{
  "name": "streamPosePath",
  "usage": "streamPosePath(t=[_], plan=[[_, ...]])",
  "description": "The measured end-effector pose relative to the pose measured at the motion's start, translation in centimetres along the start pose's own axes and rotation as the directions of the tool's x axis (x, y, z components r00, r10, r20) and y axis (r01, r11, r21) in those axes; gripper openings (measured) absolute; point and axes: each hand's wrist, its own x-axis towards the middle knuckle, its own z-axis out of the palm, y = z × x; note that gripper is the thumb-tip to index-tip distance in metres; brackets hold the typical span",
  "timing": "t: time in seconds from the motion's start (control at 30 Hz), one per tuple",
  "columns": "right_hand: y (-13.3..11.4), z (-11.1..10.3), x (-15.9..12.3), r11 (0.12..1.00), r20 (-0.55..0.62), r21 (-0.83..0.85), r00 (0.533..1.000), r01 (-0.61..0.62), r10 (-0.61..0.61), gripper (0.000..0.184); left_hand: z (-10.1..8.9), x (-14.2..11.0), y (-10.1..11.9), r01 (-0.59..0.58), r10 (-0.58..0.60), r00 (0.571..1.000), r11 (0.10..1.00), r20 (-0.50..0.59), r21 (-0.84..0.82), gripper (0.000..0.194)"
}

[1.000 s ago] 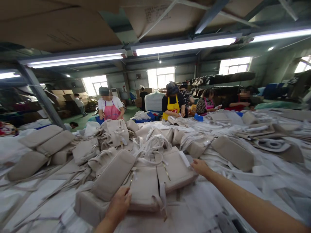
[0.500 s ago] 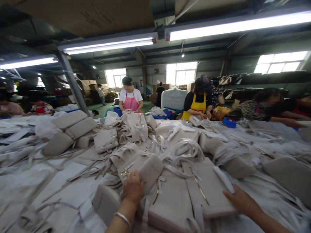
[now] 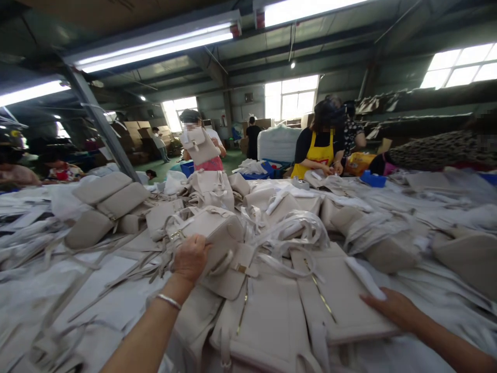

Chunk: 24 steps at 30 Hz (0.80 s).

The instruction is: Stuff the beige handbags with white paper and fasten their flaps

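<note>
Bare forearms come in from the lower left and the right. The right hand [image 3: 392, 311] rests its thumb at the right edge of a flat beige bag [image 3: 341, 305], beside a white strip [image 3: 365, 280]; its other fingers are hidden, so I cannot tell whether it grips. This bag's long axis slants away and to the left, and its gold zip runs the same way. Just left, a second flat bag [image 3: 267, 311] also points away, a narrow dark gap between the two edges.

The left hand [image 3: 190, 259], a silver bracelet [image 3: 169, 301] at the wrist, curls its fingers around the near side of a boxy beige bag [image 3: 219, 233], grasping it. That bag sits left of centre, tilted, its long axis running away to the right and gold hardware [image 3: 176, 234] at its left end.

Left of this arm, white sheets [image 3: 97, 282] strewn with thin straps lie low, leaving some room sideways. Ahead, plastic-wrapped straps [image 3: 298, 233] and stacked bags [image 3: 122, 201] crowd close.

Beyond the heap, a person in a pink apron [image 3: 209, 164] lifts a bag [image 3: 200, 148]. A person in a yellow apron [image 3: 314, 154] handles pale material; red print on that apron is too small to read. Bright windows [image 3: 291, 98] stand behind.
</note>
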Motion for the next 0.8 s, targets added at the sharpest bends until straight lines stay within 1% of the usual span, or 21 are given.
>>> streamPosePath(t=[0.1,0.17,0.23,0.27,0.3,0.33,0.37,0.4,0.43,0.47,0.5,0.53,0.57,0.63,0.7,0.73,0.77,0.8], plan=[[-1.5,-1.5,-0.5,0.998,0.127,0.069,0.992,-0.004,-0.005,0.052,1.2,2.7,-1.3,0.053,-0.053,0.998,0.998,0.013,0.017,0.025],[-2.1,-2.1,-0.7,0.993,0.174,0.117,0.985,-0.016,-0.005,0.054,2.0,4.4,-1.9,0.139,-0.140,0.990,0.990,0.011,0.033,0.025],[-2.2,-2.2,-0.8,0.990,0.169,0.137,0.985,-0.040,0.017,0.058,2.6,5.4,-1.7,0.236,-0.235,0.972,0.970,-0.009,0.054,0.027],[-2.1,-2.1,-0.9,0.990,0.154,0.134,0.988,-0.052,0.031,0.059,2.7,5.4,-1.1,0.268,-0.267,0.963,0.962,-0.024,0.057,0.029],[-2.0,-2.0,-0.9,0.990,0.136,0.128,0.990,-0.057,0.039,0.060,2.8,5.0,-0.1,0.275,-0.274,0.961,0.961,-0.026,0.042,0.030],[-1.9,-1.9,-0.9,0.990,0.123,0.126,0.992,-0.057,0.041,0.061,2.8,4.2,1.1,0.259,-0.259,0.966,0.966,0.004,0.001,0.032],[-1.8,-1.8,-0.9,0.990,0.117,0.131,0.992,-0.054,0.039,0.061,2.7,2.9,2.4,0.228,-0.224,0.972,0.972,0.067,-0.061,0.033],[-1.8,-1.7,-1.0,0.989,0.118,0.141,0.992,-0.053,0.036,0.060,2.6,1.2,3.8,0.183,-0.156,0.972,0.971,0.177,-0.150,0.035],[-1.8,-1.7,-1.0,0.987,0.123,0.152,0.992,-0.053,0.035,0.059,2.6,-0.8,5.0,0.172,-0.084,0.939,0.955,0.334,-0.243,0.042],[-1.9,-1.7,-1.1,0.985,0.127,0.164,0.991,-0.059,0.039,0.058,2.5,-3.0,6.1,0.173,-0.005,0.877,0.936,0.481,-0.306,0.051],[-2.0,-1.8,-1.2,0.983,0.127,0.173,0.991,-0.069,0.047,0.057,2.6,-5.2,6.9,0.183,0.038,0.812,0.931,0.583,-0.316,0.056],[-2.1,-1.8,-1.3,0.982,0.121,0.175,0.991,-0.075,0.055,0.056,2.7,-7.1,7.4,0.183,0.055,0.792,0.929,0.608,-0.322,0.057],[-2.2,-1.9,-1.4,0.982,0.108,0.174,0.992,-0.076,0.058,0.055,2.9,-8.8,7.6,0.211,0.044,0.782,0.920,0.622,-0.330,0.056],[-2.6,-2.1,-1.5,0.981,0.083,0.181,0.995,-0.067,0.053,0.053,3.6,-10.6,7.7,0.258,0.037,0.790,0.885,0.612,-0.387,0.055],[-3.0,-2.3,-1.5,0.977,0.074,0.204,0.996,-0.064,0.050,0.050,4.5,-10.6,7.7,0.319,0.016,0.788,0.845,0.616,-0.430,0.056],[-3.2,-2.5,-1.5,0.974,0.075,0.216,0.996,-0.062,0.047,0.049,5.0,-10.2,7.9,0.359,0.005,0.769,0.824,0.639,-0.438,0.058],[-3.4,-2.6,-1.4,0.973,0.076,0.222,0.996,-0.061,0.045,0.048,5.4,-9.8,8.2,0.408,0.004,0.738,0.793,0.675,-0.451,0.060],[-3.6,-2.8,-1.3,0.975,0.076,0.215,0.996,-0.058,0.043,0.047,5.7,-9.4,8.6,0.468,0.018,0.703,0.741,0.711,-0.482,0.061]])
